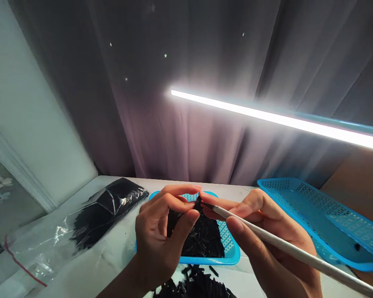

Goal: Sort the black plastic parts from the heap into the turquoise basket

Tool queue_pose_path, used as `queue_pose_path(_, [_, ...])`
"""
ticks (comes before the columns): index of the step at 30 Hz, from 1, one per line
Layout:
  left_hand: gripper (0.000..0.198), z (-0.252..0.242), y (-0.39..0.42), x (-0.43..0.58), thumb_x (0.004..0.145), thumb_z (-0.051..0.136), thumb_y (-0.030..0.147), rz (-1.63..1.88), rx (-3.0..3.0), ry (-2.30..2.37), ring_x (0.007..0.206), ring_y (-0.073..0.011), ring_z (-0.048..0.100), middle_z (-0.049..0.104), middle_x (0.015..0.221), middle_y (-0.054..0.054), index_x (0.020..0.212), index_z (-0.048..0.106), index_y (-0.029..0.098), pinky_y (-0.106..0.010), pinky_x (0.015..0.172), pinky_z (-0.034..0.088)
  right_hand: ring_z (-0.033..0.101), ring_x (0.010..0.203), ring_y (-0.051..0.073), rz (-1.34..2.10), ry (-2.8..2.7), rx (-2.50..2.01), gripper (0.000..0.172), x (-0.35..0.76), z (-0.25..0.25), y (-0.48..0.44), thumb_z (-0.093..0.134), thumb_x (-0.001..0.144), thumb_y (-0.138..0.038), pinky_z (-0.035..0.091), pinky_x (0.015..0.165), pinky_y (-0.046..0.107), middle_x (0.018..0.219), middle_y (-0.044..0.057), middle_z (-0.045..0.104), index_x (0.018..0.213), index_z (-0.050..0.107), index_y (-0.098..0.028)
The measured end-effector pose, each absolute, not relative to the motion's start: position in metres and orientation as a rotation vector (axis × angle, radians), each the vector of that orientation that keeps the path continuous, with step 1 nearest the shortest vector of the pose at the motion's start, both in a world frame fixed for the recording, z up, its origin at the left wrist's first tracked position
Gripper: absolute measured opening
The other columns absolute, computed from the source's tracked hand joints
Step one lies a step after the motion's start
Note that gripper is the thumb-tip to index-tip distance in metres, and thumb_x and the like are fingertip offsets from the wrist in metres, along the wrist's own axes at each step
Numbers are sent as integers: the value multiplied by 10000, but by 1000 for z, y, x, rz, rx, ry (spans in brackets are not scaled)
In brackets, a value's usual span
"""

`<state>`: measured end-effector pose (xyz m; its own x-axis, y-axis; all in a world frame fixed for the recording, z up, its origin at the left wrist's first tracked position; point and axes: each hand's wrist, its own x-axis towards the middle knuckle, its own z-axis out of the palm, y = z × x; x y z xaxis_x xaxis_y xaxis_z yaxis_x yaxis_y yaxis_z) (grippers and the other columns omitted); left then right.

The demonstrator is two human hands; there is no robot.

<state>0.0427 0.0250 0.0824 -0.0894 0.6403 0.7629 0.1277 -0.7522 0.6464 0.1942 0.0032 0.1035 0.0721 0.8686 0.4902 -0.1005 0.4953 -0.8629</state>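
Observation:
My left hand (161,236) is closed in a pinch on a small black piece (198,203) held up over a blue basket (233,252). My right hand (267,240) grips a long thin white rod (298,250) like a pen, its dark tip touching the small black piece. The blue basket holds a heap of small black pieces (202,240). More loose black pieces (192,285) lie on the white table (112,256) just in front of the basket.
A clear plastic bag with black pieces (102,215) lies at the left on the table. A larger blue perforated tray (323,223) sits at the right. A grey curtain (186,103) and a lit tube lamp (267,118) stand behind the table.

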Motion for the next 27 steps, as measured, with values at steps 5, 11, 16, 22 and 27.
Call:
queue_pose_path(5, [119,81,25,43,896,675,126,1981,1956,771,987,-159,701,746,1072,-42,815,629,199,-261,786,595,785,946,308,900,-1369,-712,194,202,103,9,695,908,-363,670,704,347,1003,108,815,785,628,-229])
queue_pose_path(11, [146,82,29,39,849,707,69,2014,2071,714,990,-155,689,750,1039,-23,828,618,183,-257,786,584,791,889,289,899,-1446,-683,177,209,104,15,683,919,-331,665,702,333,1001,115,812,788,675,-212])
queue_pose_path(16, [189,85,31,36,796,776,84,2018,2137,690,914,-148,703,750,984,-7,772,610,171,-258,749,596,787,842,248,889,-1465,-672,168,210,104,16,687,920,-308,656,703,301,971,91,813,781,683,-213])
queue_pose_path(22, [193,83,31,35,780,806,86,2012,2092,708,847,-145,707,750,985,-19,777,638,182,-275,718,608,790,762,243,870,-1415,-754,183,209,107,11,711,897,-353,651,624,273,932,87,817,785,666,-215])
queue_pose_path(27, [258,80,35,36,733,869,129,2069,1997,742,876,-150,722,758,915,3,920,712,212,-284,786,624,778,642,202,816,-1361,-850,149,206,110,8,759,855,-385,647,578,228,858,53,818,910,758,-246])
